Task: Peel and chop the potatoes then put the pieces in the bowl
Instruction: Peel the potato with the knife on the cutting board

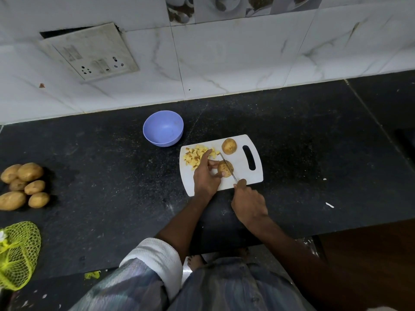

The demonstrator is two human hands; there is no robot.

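Note:
A white cutting board [244,173] lies on the black counter. On it, my left hand [205,176] pins a brown potato half [225,169] with thumb and fingers. My right hand [248,204] grips a knife [228,166] whose blade rests across that half. A second potato half [229,146] sits at the board's far side. A pile of yellow chopped pieces [197,156] lies on the board's left part, partly hidden by my left fingers. The blue bowl [163,128] stands just beyond the board's left corner, with nothing inside.
Several whole potatoes [23,186] are heaped at the counter's far left. A yellow-green mesh bag [18,254] lies at the near left. A tiled wall with a switch panel [89,52] runs behind. The counter's front edge is near my body.

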